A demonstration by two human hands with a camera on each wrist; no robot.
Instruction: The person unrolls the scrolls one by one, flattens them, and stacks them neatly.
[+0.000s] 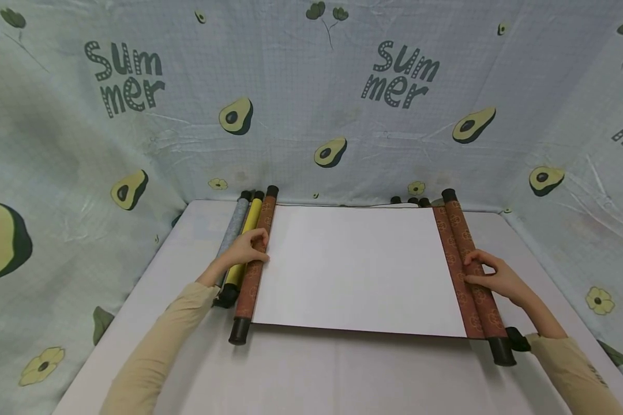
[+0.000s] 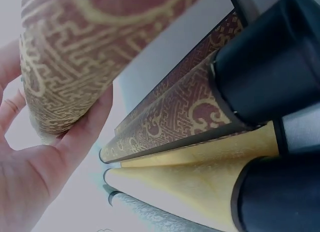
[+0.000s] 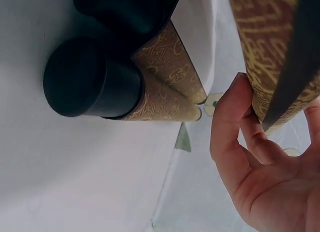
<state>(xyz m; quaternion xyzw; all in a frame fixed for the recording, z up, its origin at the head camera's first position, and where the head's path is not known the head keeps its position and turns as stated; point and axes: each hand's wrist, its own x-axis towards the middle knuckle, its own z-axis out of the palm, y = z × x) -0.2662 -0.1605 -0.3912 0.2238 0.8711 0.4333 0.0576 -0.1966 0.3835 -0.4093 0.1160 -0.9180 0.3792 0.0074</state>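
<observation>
A partly unrolled scroll [image 1: 363, 271] spans the middle in the head view, its blank white face upward. Its rollers are covered in reddish-brown patterned cloth with black end knobs. My left hand [image 1: 245, 249] grips the left roller [image 1: 249, 291], thumb toward the paper; the left wrist view has this roller raised above others. Around the right roller [image 1: 483, 291] curl the fingers and thumb of my right hand [image 1: 495, 279]. Beneath, the left wrist view shows another brown patterned roller [image 2: 170, 117], a yellow roller [image 2: 180, 187] and a grey one [image 2: 155, 212].
Under the scroll lies a white table [image 1: 311, 374]. Left of it, yellow [image 1: 250, 216] and grey [image 1: 232, 227] rollers lie side by side. Black knobs [image 1: 412, 200] show at the back right. A brown roller [image 3: 160, 102] rests on the table. Avocado-print cloth [image 1: 291, 75] hangs behind.
</observation>
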